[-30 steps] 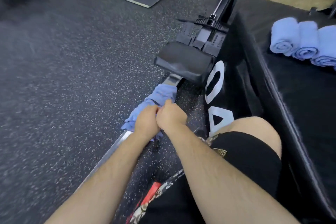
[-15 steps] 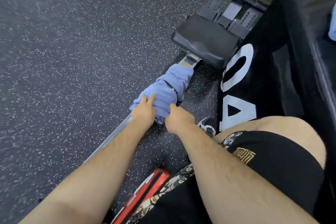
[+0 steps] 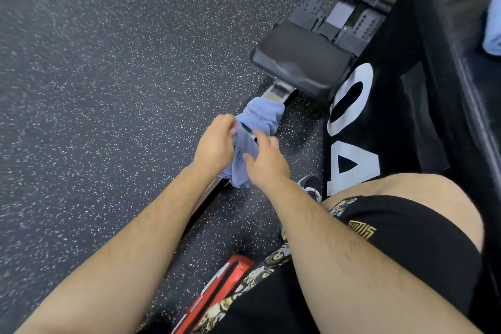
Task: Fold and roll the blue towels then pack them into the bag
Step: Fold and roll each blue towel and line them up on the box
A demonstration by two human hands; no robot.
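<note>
Looking down through the head camera, we found one blue towel (image 3: 253, 122) lying crumpled across the metal rail (image 3: 276, 92) of a rowing machine, just in front of its seat (image 3: 301, 62).

**Hands.** The left hand (image 3: 215, 144) had its fingers curled together and clamped on an upper fold of the cloth. The right hand (image 3: 265, 161) was beside it with its fingers spread apart and its thumb against the fabric. We saw no closed grip there, and motion blur softened the fingertips.

**Progress.** We judged this towel to be at the very start, bunched and neither squared, folded nor rolled. A pale blue bundle (image 3: 494, 27) lay on the black box (image 3: 393, 62) at the right edge. It may have been a finished roll, but the frame cut off too much to say. No bag was in view, so packing seemed wholly ahead.

**Materials.**
- The towel looked soft, thin and limp, sagging over both sides of the rail in loose pleats, with a small dark printed mark near its middle.
- The rail was smooth and reflective, and the seat was a padded, slightly glossy black slab with rounded corners.
- The floor (image 3: 108, 89) was dark rubber flecked with white.
- The box was matte black with large white lettering.
- Black shorts (image 3: 406, 257) with a gold emblem and a red hard-edged object (image 3: 222, 287) filled the lower frame.
</note>
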